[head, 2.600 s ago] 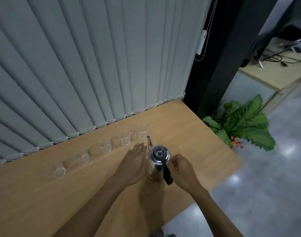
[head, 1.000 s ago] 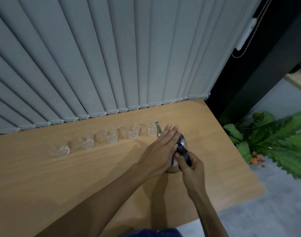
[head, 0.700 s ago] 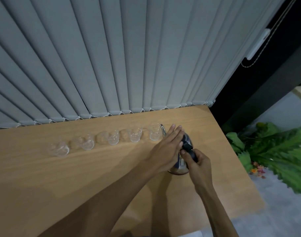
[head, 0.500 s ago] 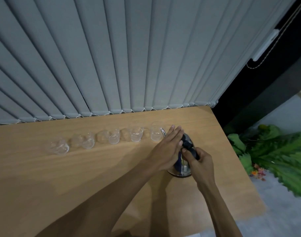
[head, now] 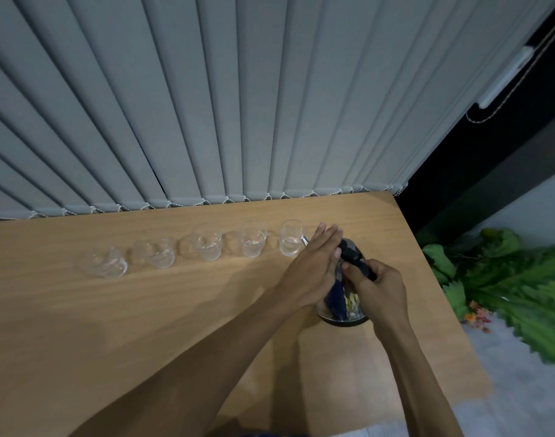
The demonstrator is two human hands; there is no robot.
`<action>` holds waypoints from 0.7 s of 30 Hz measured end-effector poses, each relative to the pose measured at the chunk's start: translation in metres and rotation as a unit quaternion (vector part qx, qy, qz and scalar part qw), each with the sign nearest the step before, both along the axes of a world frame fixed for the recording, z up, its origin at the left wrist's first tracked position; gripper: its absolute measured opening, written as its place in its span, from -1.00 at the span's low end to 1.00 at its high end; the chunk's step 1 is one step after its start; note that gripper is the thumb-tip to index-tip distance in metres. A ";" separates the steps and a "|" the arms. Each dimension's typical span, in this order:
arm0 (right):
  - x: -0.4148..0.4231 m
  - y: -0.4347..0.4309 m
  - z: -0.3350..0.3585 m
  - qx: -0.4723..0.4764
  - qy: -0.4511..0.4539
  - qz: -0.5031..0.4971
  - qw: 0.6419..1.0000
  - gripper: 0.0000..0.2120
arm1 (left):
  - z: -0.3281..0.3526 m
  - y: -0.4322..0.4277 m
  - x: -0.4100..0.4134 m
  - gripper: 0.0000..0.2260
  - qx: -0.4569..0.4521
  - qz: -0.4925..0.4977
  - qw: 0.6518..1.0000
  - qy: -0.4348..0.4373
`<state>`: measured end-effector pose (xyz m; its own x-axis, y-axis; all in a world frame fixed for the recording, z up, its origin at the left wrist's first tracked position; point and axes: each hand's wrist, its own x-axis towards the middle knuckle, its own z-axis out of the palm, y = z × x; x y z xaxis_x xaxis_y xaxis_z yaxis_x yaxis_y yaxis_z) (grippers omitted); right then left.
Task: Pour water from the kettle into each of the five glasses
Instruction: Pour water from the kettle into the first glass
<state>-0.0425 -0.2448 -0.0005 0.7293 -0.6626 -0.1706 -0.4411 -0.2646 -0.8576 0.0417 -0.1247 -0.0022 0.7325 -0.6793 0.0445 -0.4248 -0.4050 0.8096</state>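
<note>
Nearest, two bare forearms reached in over the near edge of the wooden table. The right hand was clamped around the kettle's black handle. The left hand lay flat with fingers together, pressed on the kettle's top and left side, not gripping anything.

The kettle, shiny metal, sat right of centre on the table, tipped away from the person. Its base rim showed on the near side; whether it touched the table I couldn't tell. Its long axis ran from the near base up to the far left, and the thin spout pointed far-left, at or just over the rim of the rightmost glass.

Beyond that, the five glasses made a row running left: second glass, middle glass, fourth glass, leftmost glass. Each seemed to hold little or nothing, too clear to say. Grey blinds hung behind.

Step in hand looked like the first pour. To do it well: keep the spout tip inside the rim, tilt slowly from the handle, let the left hand steady the lid, stop before the brim, then shift one glass left. The spout is narrow, so a fast tilt would likely overshoot.
</note>
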 end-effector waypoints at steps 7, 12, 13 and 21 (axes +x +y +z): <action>0.002 -0.007 0.012 -0.008 0.021 0.015 1.000 -0.78 | 0.007 -0.003 -0.001 -0.57 0.008 -0.002 1.000 0.020; 0.003 -0.008 0.017 -0.005 0.025 0.008 1.000 -0.78 | 0.012 -0.005 -0.002 -0.57 0.018 -0.004 1.000 0.020; 0.003 -0.009 0.017 -0.004 0.026 0.008 1.000 -0.78 | 0.013 -0.005 -0.002 -0.57 0.018 -0.003 1.000 0.021; 0.004 -0.013 0.017 -0.004 0.031 0.018 0.999 -0.77 | 0.014 -0.005 -0.004 -0.57 0.014 0.001 1.000 0.028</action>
<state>-0.0385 -0.2577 0.0164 0.7403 -0.6382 -0.2116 -0.4836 -0.2868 -0.8270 0.0381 -0.1300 0.0119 0.7347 -0.6782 -0.0157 -0.3790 -0.4295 0.8197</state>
